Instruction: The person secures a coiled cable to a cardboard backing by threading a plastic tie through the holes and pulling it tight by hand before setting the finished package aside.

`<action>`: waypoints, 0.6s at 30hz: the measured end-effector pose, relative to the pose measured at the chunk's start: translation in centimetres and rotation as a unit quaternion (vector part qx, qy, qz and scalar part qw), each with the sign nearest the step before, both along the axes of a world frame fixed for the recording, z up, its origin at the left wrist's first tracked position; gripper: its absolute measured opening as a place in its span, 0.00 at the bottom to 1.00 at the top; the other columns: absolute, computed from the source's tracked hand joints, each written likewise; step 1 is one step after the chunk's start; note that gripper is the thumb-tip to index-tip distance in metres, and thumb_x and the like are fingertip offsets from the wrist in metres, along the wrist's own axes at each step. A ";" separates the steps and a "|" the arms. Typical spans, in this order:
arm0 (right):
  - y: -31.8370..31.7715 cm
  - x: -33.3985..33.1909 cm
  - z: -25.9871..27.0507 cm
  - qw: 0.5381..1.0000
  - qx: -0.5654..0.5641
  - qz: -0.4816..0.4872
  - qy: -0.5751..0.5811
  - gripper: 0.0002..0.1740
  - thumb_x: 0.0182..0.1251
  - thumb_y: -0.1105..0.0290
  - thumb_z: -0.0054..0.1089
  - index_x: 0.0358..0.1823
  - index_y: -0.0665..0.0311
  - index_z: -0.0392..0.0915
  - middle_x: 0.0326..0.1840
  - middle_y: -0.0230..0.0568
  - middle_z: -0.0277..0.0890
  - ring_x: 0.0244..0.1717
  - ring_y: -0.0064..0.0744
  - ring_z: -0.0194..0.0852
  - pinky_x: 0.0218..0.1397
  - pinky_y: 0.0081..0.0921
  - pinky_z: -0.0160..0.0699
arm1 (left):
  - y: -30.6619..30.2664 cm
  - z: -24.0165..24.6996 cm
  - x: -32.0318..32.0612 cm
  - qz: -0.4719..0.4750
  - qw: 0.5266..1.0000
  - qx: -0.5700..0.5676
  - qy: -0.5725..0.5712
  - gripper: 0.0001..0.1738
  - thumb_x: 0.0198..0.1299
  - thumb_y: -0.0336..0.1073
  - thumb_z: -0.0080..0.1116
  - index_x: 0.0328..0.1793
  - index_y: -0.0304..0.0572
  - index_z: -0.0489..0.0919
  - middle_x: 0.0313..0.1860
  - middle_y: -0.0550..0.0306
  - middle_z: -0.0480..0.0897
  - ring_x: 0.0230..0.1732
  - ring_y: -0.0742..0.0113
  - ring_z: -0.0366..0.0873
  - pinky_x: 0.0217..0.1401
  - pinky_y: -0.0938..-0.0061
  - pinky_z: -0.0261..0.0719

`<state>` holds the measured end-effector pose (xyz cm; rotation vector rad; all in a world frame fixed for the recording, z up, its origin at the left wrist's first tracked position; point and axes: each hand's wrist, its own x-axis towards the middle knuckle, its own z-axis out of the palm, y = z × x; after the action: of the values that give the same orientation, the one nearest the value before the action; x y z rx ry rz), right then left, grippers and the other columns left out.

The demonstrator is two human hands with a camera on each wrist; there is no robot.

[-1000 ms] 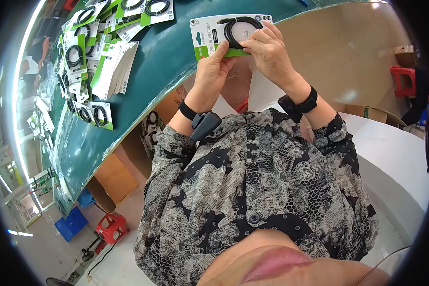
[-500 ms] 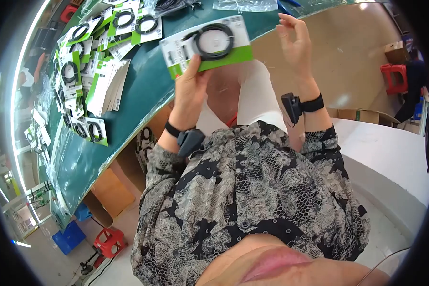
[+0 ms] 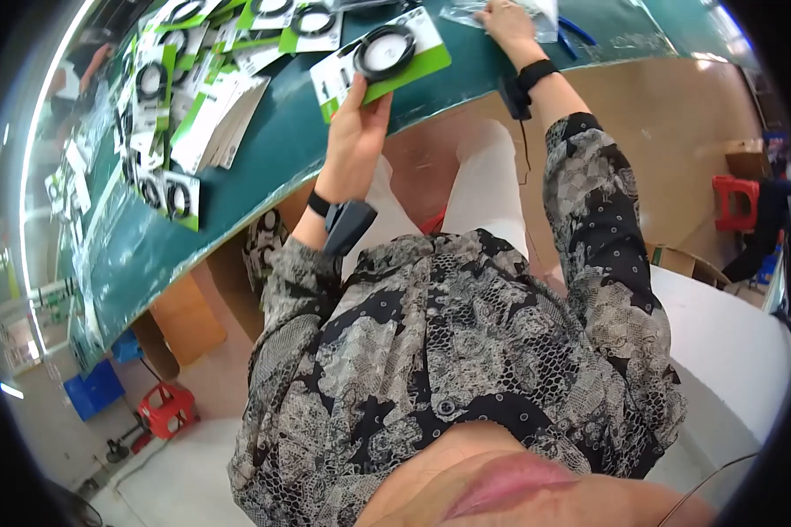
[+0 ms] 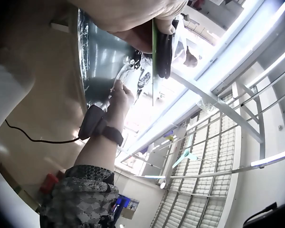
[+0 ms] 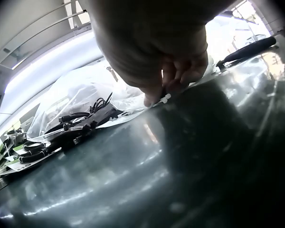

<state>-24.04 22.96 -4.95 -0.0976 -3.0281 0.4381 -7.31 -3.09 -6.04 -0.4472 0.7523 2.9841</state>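
My left hand (image 3: 356, 145) holds a white and green retail card (image 3: 432, 58) by its lower edge, thumb on the front, near the table edge. A coiled black USB-C cable (image 3: 363, 58) is fixed on the card. In the left wrist view the card (image 4: 154, 61) appears edge-on beneath the fingers. My right hand (image 3: 511, 28) reaches to a clear plastic bag (image 3: 545, 10) on the table. There its curled fingers and thumb pinch a small white plastic piece (image 5: 166, 99), mostly hidden by the fingers.
Many carded cables (image 3: 154, 81) and a fanned stack of cards (image 3: 224, 123) cover the left of the green table (image 3: 264, 145). A blue-handled tool (image 3: 578, 33) lies right of my right hand. Loose black cables (image 5: 92, 118) lie by the bag. Red stools (image 3: 167, 411) stand on the floor.
The right hand has left the card, lifted away, and moved forward to the plastic bag. The left hand keeps the card, now tilted and over the table edge.
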 end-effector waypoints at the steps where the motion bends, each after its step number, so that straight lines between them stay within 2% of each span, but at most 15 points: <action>1: 0.7 -1.3 -0.6 0.998 -0.029 -0.003 -0.047 0.27 0.60 0.56 0.58 0.59 0.59 0.71 0.58 0.50 0.70 0.63 0.38 0.66 0.69 0.38 0.53 | 0.3 0.5 -0.1 0.001 1.000 0.017 -0.004 0.16 0.62 0.28 0.58 0.57 0.44 0.74 0.50 0.58 0.80 0.51 0.64 0.79 0.57 0.66 0.81; 2: 1.4 -2.4 -1.4 0.994 -0.057 -0.008 -0.092 0.34 0.58 0.54 0.61 0.65 0.57 0.67 0.68 0.51 0.63 0.69 0.38 0.60 0.72 0.41 0.49 | 0.6 1.1 -0.4 -0.002 0.999 0.035 -0.006 0.16 0.62 0.28 0.58 0.56 0.44 0.74 0.50 0.58 0.81 0.51 0.64 0.79 0.57 0.66 0.81; 3: 1.7 -2.7 -2.3 0.994 -0.056 -0.003 -0.092 0.34 0.58 0.54 0.61 0.65 0.57 0.67 0.68 0.51 0.63 0.69 0.38 0.60 0.72 0.41 0.49 | 0.6 1.4 -0.6 -0.006 0.999 0.054 -0.007 0.16 0.63 0.28 0.58 0.56 0.44 0.74 0.50 0.58 0.81 0.51 0.64 0.79 0.57 0.67 0.81; 5: 2.5 -2.9 -4.4 0.996 -0.018 0.033 0.078 0.18 0.60 0.57 0.60 0.47 0.59 0.77 0.49 0.48 0.75 0.55 0.44 0.73 0.57 0.39 0.67 | 0.5 1.7 -0.5 -0.003 0.999 0.042 0.005 0.15 0.62 0.27 0.58 0.56 0.44 0.74 0.49 0.59 0.81 0.51 0.64 0.79 0.57 0.67 0.81; 6: 2.7 -2.6 -4.1 0.985 0.003 0.049 0.162 0.13 0.60 0.59 0.59 0.37 0.61 0.81 0.40 0.47 0.82 0.47 0.46 0.80 0.49 0.38 0.76 | 0.6 1.9 -0.5 -0.005 0.999 0.030 0.014 0.15 0.62 0.27 0.59 0.55 0.44 0.74 0.49 0.59 0.81 0.51 0.64 0.79 0.57 0.67 0.81; 8: 2.7 -2.7 -3.5 0.989 0.006 0.018 0.144 0.12 0.61 0.61 0.57 0.39 0.60 0.81 0.39 0.46 0.82 0.46 0.47 0.80 0.48 0.38 0.77 | 1.0 2.3 -0.4 -0.010 0.999 0.020 0.026 0.15 0.62 0.27 0.59 0.55 0.44 0.74 0.49 0.59 0.81 0.51 0.64 0.79 0.57 0.67 0.81; 10: 2.2 -2.6 -3.2 0.994 0.004 -0.038 0.098 0.11 0.62 0.65 0.55 0.41 0.59 0.82 0.38 0.45 0.82 0.42 0.48 0.80 0.45 0.37 0.78 | 1.4 2.6 -0.1 0.009 0.998 -0.030 0.050 0.15 0.61 0.28 0.60 0.55 0.45 0.74 0.49 0.60 0.81 0.49 0.66 0.79 0.53 0.70 0.81; 12: 2.0 -1.5 -2.0 0.996 0.001 -0.023 0.090 0.12 0.61 0.65 0.55 0.42 0.60 0.82 0.39 0.45 0.82 0.43 0.46 0.81 0.45 0.36 0.79 | 1.5 2.6 -0.2 0.018 0.996 -0.053 0.063 0.16 0.61 0.28 0.60 0.55 0.45 0.74 0.48 0.61 0.81 0.48 0.66 0.79 0.51 0.71 0.82; 15: 2.4 0.5 0.2 0.997 -0.003 0.011 0.072 0.13 0.60 0.67 0.57 0.45 0.61 0.82 0.40 0.43 0.82 0.44 0.41 0.82 0.46 0.33 0.80 | 1.5 1.9 -0.4 0.059 0.987 -0.125 0.086 0.16 0.61 0.28 0.62 0.54 0.47 0.75 0.47 0.63 0.81 0.45 0.69 0.79 0.39 0.75 0.78; 16: 2.9 1.0 0.7 0.992 -0.123 0.034 0.004 0.13 0.61 0.67 0.58 0.46 0.62 0.81 0.40 0.43 0.82 0.44 0.37 0.82 0.46 0.30 0.80 | 1.4 1.7 -0.6 0.058 0.987 -0.124 0.088 0.16 0.61 0.28 0.62 0.54 0.47 0.75 0.47 0.63 0.81 0.45 0.69 0.79 0.39 0.75 0.78; 18: 4.2 2.4 2.0 0.924 -0.352 0.075 -0.126 0.13 0.63 0.67 0.59 0.47 0.63 0.80 0.41 0.41 0.82 0.44 0.29 0.81 0.46 0.24 0.79 | 1.2 1.5 -1.0 0.022 0.995 -0.074 0.068 0.12 0.60 0.30 0.63 0.49 0.48 0.77 0.44 0.63 0.82 0.41 0.71 0.78 0.35 0.76 0.73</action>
<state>-21.65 27.12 -2.94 0.0439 -2.9435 1.6200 -8.33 -1.85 -4.58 -0.2700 0.9932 3.0375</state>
